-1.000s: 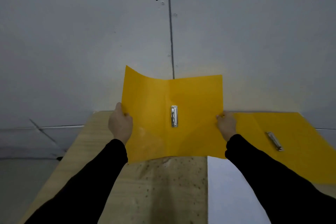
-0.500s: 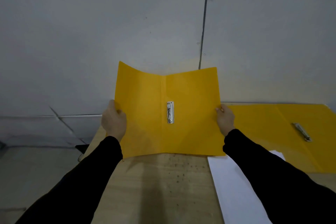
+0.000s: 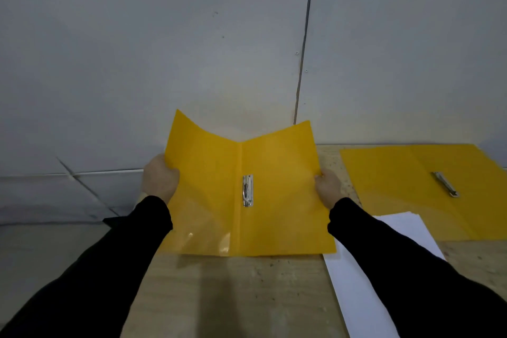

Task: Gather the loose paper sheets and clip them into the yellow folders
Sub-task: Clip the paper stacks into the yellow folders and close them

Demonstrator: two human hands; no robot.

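Open yellow folder (image 3: 241,195) between left hand (image 3: 159,180) and right hand (image 3: 327,189), both gripping its edges

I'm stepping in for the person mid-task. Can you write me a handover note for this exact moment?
Left hand grips the left cover of the open yellow folder, right hand the right cover; it is held up over the table.
Its clip holds no paper.
A second yellow folder lies open at right, its clip also empty.
White sheets lie loose under the right arm.
Done: folders opened. Left: gather sheets, clip them in.
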